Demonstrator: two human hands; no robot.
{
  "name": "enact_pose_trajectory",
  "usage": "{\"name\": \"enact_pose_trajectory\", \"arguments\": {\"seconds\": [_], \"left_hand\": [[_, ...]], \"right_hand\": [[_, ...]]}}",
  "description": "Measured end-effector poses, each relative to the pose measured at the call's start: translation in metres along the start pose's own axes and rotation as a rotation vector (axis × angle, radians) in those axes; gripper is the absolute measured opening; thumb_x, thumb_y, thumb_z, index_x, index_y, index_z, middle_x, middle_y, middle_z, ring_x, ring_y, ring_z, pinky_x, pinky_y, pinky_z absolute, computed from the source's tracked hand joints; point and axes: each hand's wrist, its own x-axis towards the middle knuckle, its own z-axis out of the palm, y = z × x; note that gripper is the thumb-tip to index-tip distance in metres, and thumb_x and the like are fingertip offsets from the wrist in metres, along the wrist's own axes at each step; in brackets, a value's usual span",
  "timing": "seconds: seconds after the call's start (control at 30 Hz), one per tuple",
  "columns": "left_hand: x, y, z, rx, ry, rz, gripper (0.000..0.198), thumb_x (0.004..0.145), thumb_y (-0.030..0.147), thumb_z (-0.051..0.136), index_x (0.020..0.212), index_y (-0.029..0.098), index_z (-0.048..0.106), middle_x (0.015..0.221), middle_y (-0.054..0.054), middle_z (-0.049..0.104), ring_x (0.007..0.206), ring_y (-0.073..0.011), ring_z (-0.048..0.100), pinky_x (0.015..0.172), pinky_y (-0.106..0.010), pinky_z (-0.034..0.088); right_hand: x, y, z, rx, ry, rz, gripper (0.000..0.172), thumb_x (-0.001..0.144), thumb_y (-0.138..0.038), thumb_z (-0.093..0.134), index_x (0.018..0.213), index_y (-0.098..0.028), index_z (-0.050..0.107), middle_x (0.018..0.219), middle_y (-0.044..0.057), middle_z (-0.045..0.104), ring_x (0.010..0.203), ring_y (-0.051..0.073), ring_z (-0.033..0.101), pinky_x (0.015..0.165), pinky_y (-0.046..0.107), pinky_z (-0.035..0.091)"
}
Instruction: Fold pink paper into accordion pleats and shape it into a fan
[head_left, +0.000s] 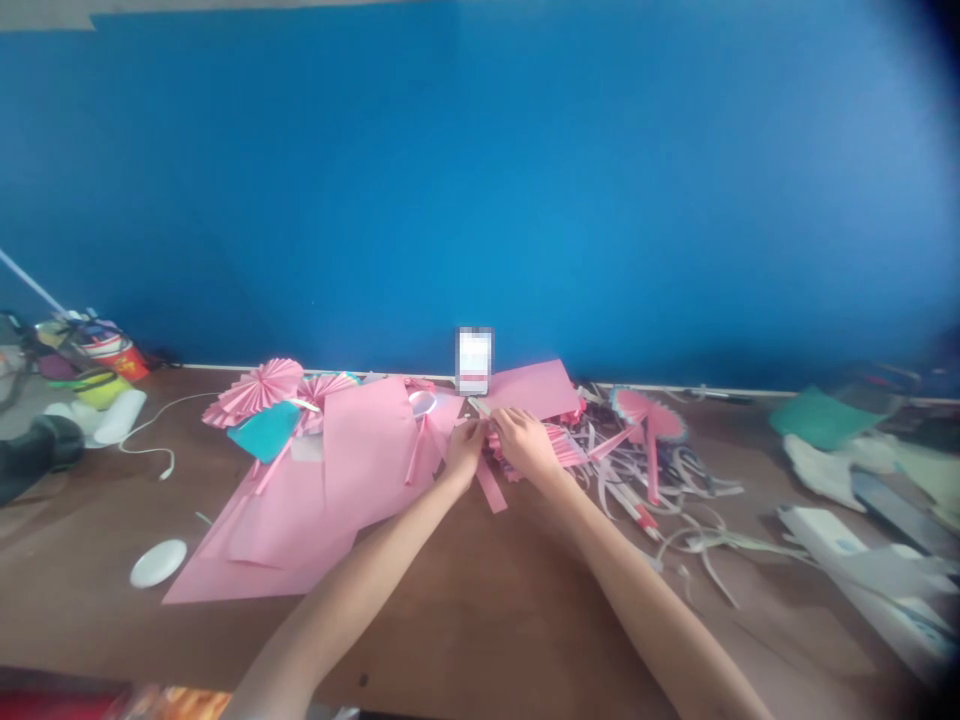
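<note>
Nothing can be read here, neither word, number nor brand. The small upright screen (474,360) leaning against the blue wall is blurred into blocks, white with a reddish band low down. The red tub (126,358) at the far left of the table (480,620) carries a pale printed band, too small and soft to make out. A white box (838,535) at the right edge bears a faint blue mark, also illegible. The pink paper strip (491,490) mid-table shows only plain colour.
</note>
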Motion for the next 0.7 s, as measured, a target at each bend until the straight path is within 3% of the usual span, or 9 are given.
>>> {"name": "enact_pose_trajectory", "arguments": {"seconds": [0.17,0.37,0.7], "left_hand": [[-0.002,0.002,0.001,-0.021,-0.013,-0.035,0.031,0.085,0.045,0.059,0.07,0.018,0.061,0.065,-0.002,0.063,0.058,-0.0158,0.058,0.058,-0.028,0.046],[-0.002,0.004,0.002,-0.041,-0.029,-0.054,0.033,0.085,0.047,0.059,0.07,0.018,0.06,0.065,-0.002,0.063,0.055,-0.0154,0.058,0.054,-0.027,0.045],[-0.002,0.003,0.001,-0.065,-0.025,-0.06,0.034,0.085,0.049,0.06,0.074,0.017,0.06,0.065,-0.002,0.063,0.057,-0.0151,0.059,0.055,-0.026,0.045]], "right_hand": [[-0.001,-0.006,-0.002,-0.013,-0.025,-0.034,0.019,0.092,-0.009,0.051,0.1,-0.016,0.066,0.088,0.008,0.069,0.083,0.021,0.057,0.072,0.029,0.039],[-0.001,-0.012,-0.002,-0.019,-0.083,0.059,0.02,0.091,-0.009,0.052,0.107,-0.017,0.063,0.098,0.008,0.067,0.088,0.02,0.058,0.063,0.028,0.04],[0.001,-0.018,-0.002,0.007,-0.112,0.129,0.033,0.089,-0.003,0.048,0.118,-0.014,0.057,0.106,0.012,0.066,0.096,0.024,0.055,0.072,0.031,0.046]]}}
